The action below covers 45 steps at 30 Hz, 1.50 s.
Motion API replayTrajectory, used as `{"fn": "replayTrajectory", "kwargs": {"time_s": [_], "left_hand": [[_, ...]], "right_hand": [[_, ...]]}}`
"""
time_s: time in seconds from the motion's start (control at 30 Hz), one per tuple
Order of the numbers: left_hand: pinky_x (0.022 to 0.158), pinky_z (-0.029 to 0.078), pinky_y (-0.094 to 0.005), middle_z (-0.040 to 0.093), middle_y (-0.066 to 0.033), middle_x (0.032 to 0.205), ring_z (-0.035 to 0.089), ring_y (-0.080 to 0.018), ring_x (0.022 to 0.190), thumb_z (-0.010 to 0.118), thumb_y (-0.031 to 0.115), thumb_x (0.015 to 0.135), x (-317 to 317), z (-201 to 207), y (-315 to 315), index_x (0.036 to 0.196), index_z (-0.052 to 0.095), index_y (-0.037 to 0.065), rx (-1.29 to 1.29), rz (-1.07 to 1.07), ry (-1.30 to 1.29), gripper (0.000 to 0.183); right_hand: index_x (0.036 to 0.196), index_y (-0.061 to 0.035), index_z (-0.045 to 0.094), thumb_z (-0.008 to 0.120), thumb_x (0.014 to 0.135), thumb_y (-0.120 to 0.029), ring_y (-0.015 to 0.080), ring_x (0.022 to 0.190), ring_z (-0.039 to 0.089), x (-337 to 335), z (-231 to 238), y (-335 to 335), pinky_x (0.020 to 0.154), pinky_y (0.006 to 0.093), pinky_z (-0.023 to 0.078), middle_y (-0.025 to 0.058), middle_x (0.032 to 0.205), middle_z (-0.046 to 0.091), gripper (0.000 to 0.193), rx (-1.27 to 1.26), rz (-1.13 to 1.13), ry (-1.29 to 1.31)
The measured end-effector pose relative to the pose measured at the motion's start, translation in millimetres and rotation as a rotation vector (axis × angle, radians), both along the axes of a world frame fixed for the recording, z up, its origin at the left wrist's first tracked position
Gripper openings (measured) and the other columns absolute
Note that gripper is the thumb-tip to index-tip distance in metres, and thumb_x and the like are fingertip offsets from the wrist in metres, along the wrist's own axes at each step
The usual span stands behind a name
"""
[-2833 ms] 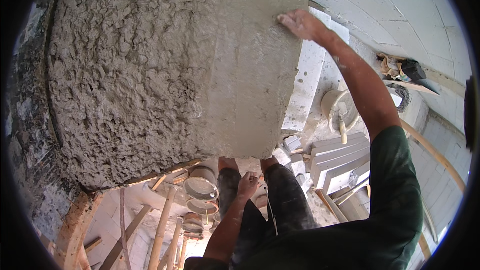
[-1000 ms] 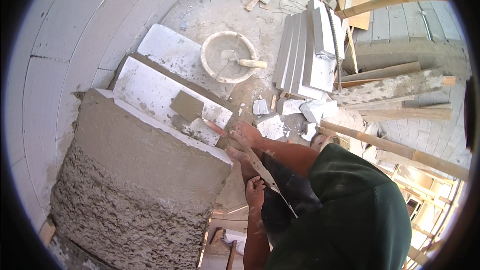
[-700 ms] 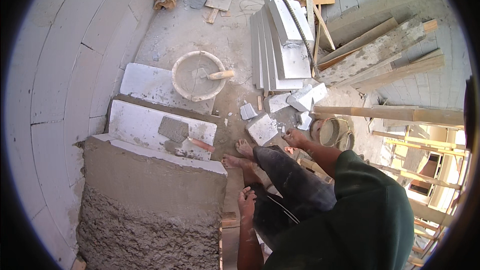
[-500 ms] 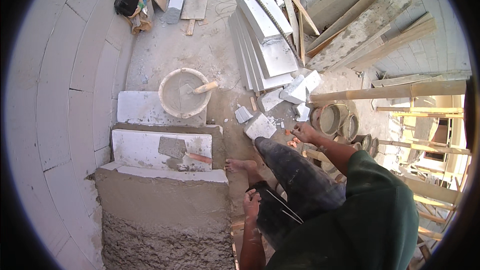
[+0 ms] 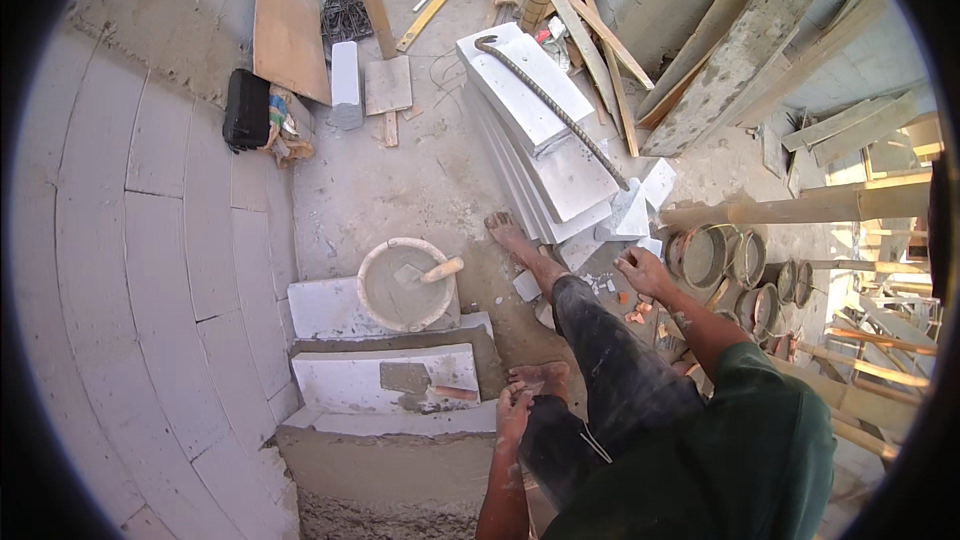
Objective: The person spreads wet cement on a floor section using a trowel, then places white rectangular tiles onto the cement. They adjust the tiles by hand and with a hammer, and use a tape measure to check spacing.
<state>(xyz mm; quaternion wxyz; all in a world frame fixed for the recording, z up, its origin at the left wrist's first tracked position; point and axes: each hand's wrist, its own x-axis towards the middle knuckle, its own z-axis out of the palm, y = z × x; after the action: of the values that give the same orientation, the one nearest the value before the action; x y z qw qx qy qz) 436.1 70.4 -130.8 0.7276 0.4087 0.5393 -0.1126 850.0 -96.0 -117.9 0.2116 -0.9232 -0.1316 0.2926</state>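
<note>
My left hand hangs in front of my dark trousers, its fingers loosely curled, and nothing shows in them. It is nearest to a flat trowel with a reddish handle, which lies on a white block on the stepped masonry. My right hand is held out beside the stacked blocks, fingers curled in, nothing visible in it. A round basin of grey mortar stands behind the trowel. Another trowel with a wooden handle rests in that basin.
A ribbed steel bar lies across the stack of white blocks. Several buckets and a bamboo pole stand at the right. Broken brick bits lie near my feet. A block wall rises on the left.
One foot has stepped forward beside the block stack. The view has shifted, so the masonry and basin sit lower and further right. Both hands remain loosely curled.
</note>
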Motion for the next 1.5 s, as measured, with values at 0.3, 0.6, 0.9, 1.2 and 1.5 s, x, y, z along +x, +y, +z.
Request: {"fn": "replayTrajectory", "kwargs": {"time_s": [0.3,0.6,0.9,1.2,1.5], "left_hand": [[0.079,0.052,-0.0266,0.068,-0.0008,0.101,0.063,-0.0093,0.091,0.072,0.035,0.103,266,-79,156,0.135,0.063,0.002,-0.066,-0.07,-0.039,0.047],[0.109,0.049,-0.0399,0.055,-0.0205,0.142,0.056,-0.0258,0.132,0.083,0.036,0.091,584,-149,247,0.155,0.037,-0.003,0.315,-0.177,-0.108,0.088],[0.099,0.056,-0.0338,0.065,-0.0142,0.122,0.067,-0.0214,0.111,0.092,0.022,0.082,613,-135,257,0.142,0.042,-0.008,-0.022,0.271,-0.212,0.084],[0.103,0.053,-0.0372,0.062,-0.0201,0.128,0.063,-0.025,0.119,0.094,0.021,0.08,579,-148,238,0.141,0.038,-0.007,-0.106,0.209,-0.131,0.088],[0.102,0.054,-0.0393,0.061,-0.0181,0.126,0.063,-0.0228,0.114,0.092,0.006,0.077,498,-96,274,0.133,0.042,0.0,-0.025,0.583,-0.253,0.075]], "right_hand": [[0.144,0.0004,0.055,0.074,0.095,-0.054,0.0404,0.125,0.058,286,-73,216,0.107,0.0477,0.047,0.0263,0.135,0.056,0.075,0.102,-0.071,-0.376],[0.136,-0.0015,0.065,0.08,0.091,-0.047,0.034,0.108,0.071,357,-104,274,0.095,0.043,0.054,0.0222,0.118,0.072,0.065,0.192,-0.167,-0.038],[0.135,-0.0028,0.066,0.074,0.095,-0.042,0.0349,0.11,0.07,357,-112,281,0.098,0.0437,0.051,0.0197,0.119,0.071,0.056,0.093,-0.22,-0.104],[0.154,-0.0008,0.045,0.082,0.088,-0.031,0.0512,0.139,0.041,280,-73,244,0.116,0.0601,0.034,0.0332,0.147,0.044,0.081,-0.031,0.06,-0.417],[0.123,-0.0007,0.061,0.062,0.104,-0.019,0.0457,0.093,0.064,205,-72,225,0.081,0.0508,0.053,0.0227,0.103,0.062,0.027,0.094,0.088,-0.127]]}}
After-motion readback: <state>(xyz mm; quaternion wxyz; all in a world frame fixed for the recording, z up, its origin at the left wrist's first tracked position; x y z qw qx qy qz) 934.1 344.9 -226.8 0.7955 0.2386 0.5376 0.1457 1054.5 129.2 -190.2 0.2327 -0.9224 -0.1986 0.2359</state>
